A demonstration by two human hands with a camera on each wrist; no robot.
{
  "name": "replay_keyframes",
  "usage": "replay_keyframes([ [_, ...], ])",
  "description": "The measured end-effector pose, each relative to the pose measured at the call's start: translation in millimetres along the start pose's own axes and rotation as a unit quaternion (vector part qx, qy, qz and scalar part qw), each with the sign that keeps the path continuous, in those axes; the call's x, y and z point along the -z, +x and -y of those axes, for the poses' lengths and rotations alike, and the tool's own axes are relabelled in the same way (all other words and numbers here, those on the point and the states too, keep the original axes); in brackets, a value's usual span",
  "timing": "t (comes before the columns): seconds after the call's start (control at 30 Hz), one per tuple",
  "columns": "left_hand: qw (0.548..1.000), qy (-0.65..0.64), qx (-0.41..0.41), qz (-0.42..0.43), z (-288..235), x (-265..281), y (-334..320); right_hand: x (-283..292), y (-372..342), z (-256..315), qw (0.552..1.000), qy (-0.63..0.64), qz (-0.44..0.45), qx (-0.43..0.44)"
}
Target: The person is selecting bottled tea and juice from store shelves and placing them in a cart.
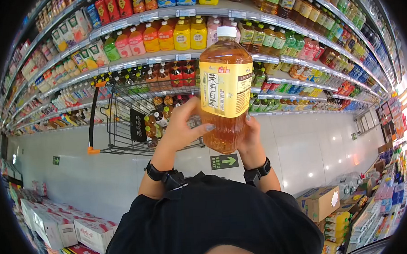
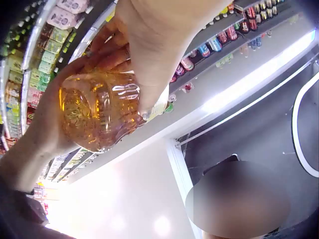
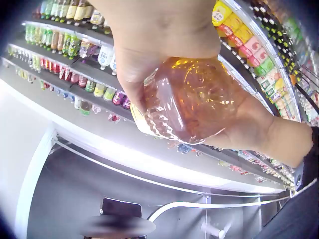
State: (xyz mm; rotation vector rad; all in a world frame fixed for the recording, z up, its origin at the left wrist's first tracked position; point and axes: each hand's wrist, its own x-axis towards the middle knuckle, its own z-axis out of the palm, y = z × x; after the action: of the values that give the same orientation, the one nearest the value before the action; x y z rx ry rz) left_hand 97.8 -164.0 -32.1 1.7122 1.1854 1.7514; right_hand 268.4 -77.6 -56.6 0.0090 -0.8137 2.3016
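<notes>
A large tea bottle (image 1: 226, 135) with amber liquid, a yellow label and a white cap is held up in front of the chest, cap upward. My left hand (image 1: 181, 127) grips its left side, thumb across the lower front. On the other side my right hand (image 1: 250, 136) holds the lower part, its fingers mostly hidden behind the bottle. From below, the left wrist view shows the bottle's ridged base (image 2: 97, 112) between both hands. In the right wrist view the bottle (image 3: 192, 99) sits between the right hand (image 3: 162, 37) and the left hand (image 3: 254, 124).
A shopping cart (image 1: 90, 120) with several bottles inside stands ahead on the left. Behind it run long shelves (image 1: 162, 14) of drinks. White cartons (image 1: 95, 231) are stacked at the lower left, a brown box (image 1: 322, 201) at the lower right. A green exit sign (image 1: 224, 161) marks the floor.
</notes>
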Motion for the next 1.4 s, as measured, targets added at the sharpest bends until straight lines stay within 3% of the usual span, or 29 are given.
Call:
replay_keyframes([
  [0.1,0.998,-0.011,0.059,-0.005,7,21,-6,-1,10,-15,0.998,0.054,0.001,-0.023],
  [0.13,1.0,-0.003,0.029,-0.009,8,24,-4,-2,13,-19,0.997,0.066,-0.002,-0.025],
  [0.27,0.997,0.042,0.06,0.005,14,35,-7,-8,20,-20,0.999,-0.017,-0.015,-0.03],
  [0.33,0.997,0.017,0.075,-0.005,14,40,-2,-13,32,-20,0.998,-0.067,-0.004,-0.009],
  [0.47,0.989,-0.031,0.139,0.033,24,55,1,-29,45,-19,0.956,-0.253,-0.079,0.129],
  [0.57,0.994,-0.049,0.081,0.055,51,55,6,-42,47,-16,0.802,-0.512,-0.134,0.278],
  [0.6,0.987,-0.1,0.098,0.08,51,54,9,-42,48,-18,0.76,-0.542,-0.14,0.329],
  [0.73,0.967,-0.214,0.092,0.099,45,51,15,-55,46,-17,0.503,-0.71,-0.12,0.477],
  [0.83,0.971,-0.233,0.033,0.05,51,39,19,-60,47,-19,0.403,-0.746,-0.126,0.515],
  [0.97,0.976,-0.208,0.026,0.054,54,36,18,-60,50,-14,0.335,-0.775,-0.11,0.525],
  [1.07,0.96,-0.277,0.006,0.034,55,31,23,-56,53,-9,0.29,-0.786,-0.108,0.535],
  [1.13,0.942,-0.332,0.05,-0.032,54,20,23,-53,55,-9,0.267,-0.785,-0.107,0.549],
  [1.2,0.918,-0.371,0.106,-0.085,54,10,27,-47,55,-8,0.25,-0.792,-0.115,0.546],
  [1.3,0.898,-0.41,0.13,-0.093,61,0,28,-36,55,-2,0.242,-0.794,-0.118,0.546],
  [1.4,0.906,-0.396,0.125,-0.084,66,-12,36,-24,53,11,0.23,-0.793,-0.108,0.553],
])
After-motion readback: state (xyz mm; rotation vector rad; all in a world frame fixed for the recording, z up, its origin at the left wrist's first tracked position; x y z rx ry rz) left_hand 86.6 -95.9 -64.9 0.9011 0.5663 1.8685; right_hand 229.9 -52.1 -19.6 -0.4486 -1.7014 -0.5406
